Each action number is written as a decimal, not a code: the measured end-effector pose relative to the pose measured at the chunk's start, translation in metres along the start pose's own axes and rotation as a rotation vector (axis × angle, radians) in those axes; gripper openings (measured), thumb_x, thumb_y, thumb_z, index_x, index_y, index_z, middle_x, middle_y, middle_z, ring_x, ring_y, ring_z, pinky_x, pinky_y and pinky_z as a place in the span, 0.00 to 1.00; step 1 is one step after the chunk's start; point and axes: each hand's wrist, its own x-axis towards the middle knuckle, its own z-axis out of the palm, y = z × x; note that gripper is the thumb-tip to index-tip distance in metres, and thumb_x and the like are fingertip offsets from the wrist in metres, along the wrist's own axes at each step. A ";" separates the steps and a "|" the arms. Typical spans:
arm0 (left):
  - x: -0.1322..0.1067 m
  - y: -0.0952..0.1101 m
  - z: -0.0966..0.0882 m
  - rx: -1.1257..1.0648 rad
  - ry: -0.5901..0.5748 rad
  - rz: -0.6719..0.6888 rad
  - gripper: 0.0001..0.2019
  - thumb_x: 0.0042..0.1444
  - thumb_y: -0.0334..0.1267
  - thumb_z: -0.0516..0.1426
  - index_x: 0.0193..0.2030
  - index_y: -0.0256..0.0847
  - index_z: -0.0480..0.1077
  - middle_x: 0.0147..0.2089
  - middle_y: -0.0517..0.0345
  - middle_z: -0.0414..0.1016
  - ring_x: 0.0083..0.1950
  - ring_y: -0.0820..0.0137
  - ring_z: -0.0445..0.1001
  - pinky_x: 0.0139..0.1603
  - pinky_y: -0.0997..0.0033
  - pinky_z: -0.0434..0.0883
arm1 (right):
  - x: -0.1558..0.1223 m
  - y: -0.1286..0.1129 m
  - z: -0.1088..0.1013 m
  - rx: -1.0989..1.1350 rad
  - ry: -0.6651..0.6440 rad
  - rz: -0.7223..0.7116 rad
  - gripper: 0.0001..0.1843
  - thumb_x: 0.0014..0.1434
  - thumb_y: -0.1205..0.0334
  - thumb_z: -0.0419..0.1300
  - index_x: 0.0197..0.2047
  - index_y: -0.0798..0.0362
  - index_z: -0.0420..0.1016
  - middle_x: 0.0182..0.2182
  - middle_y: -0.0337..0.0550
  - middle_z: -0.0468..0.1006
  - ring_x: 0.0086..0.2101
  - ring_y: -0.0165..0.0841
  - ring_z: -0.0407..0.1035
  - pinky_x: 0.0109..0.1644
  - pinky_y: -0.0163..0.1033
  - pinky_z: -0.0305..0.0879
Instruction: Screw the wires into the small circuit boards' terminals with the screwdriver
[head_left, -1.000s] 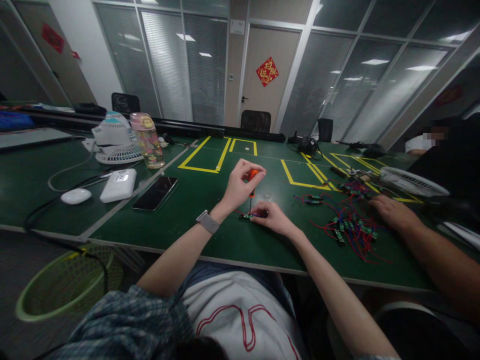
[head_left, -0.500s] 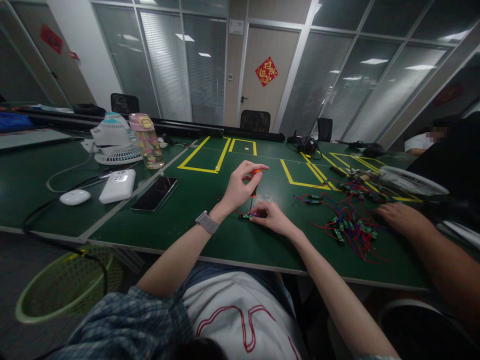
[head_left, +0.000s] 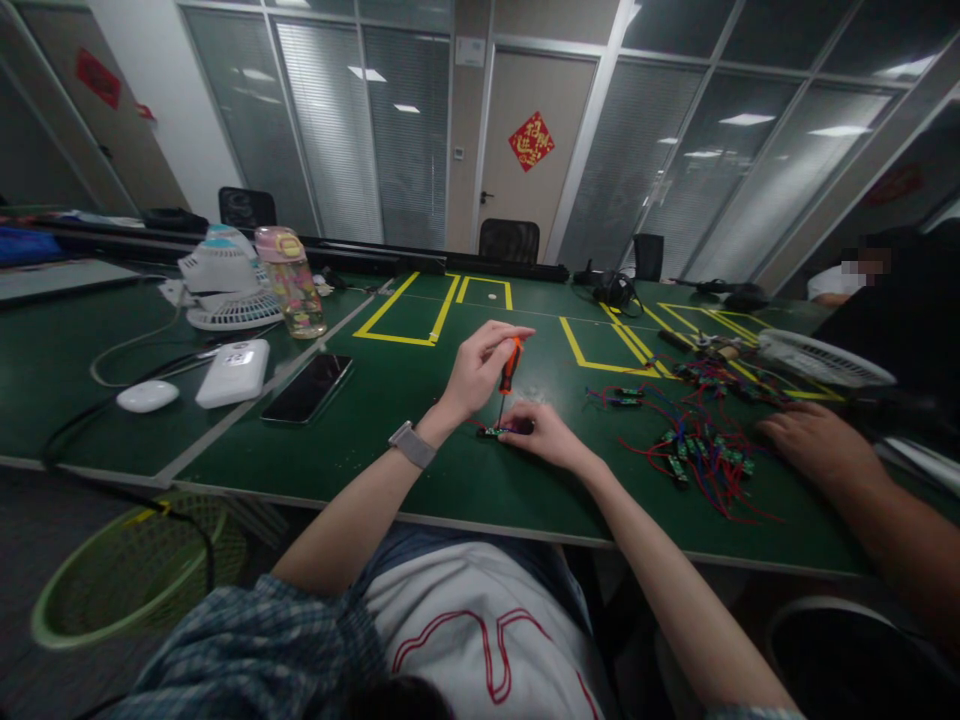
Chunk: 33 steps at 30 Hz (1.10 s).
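Note:
An orange and black screwdriver (head_left: 509,370) stands nearly upright, its handle held by my left hand (head_left: 478,368) with the fingers closed round its top. The shaft points down at a small green circuit board (head_left: 491,433) on the table. My right hand (head_left: 541,432) pinches the right end of that board and its wires, pressed to the tabletop. A bit of red wire sticks out at the board's left end. Whether the tip sits in a screw is too small to tell.
Right of my hands lies a pile of circuit boards with red and blue wires (head_left: 705,455), near another person's hand (head_left: 817,435). A phone (head_left: 309,388), a white power bank (head_left: 234,373), a bottle (head_left: 292,285) and a fan (head_left: 225,280) are at left. Yellow tape (head_left: 397,340) marks the green table (head_left: 375,450).
My left hand's fingers have shifted on the screwdriver handle, so more of the handle shows. My right hand and the board stay in place. The other person's hand has moved slightly right.

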 end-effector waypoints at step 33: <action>-0.001 -0.003 0.004 0.094 0.088 0.050 0.06 0.59 0.34 0.60 0.41 0.43 0.78 0.37 0.57 0.71 0.38 0.74 0.71 0.36 0.75 0.71 | -0.001 -0.001 -0.001 0.002 -0.003 0.014 0.06 0.54 0.66 0.66 0.36 0.56 0.81 0.28 0.40 0.74 0.29 0.29 0.65 0.34 0.35 0.61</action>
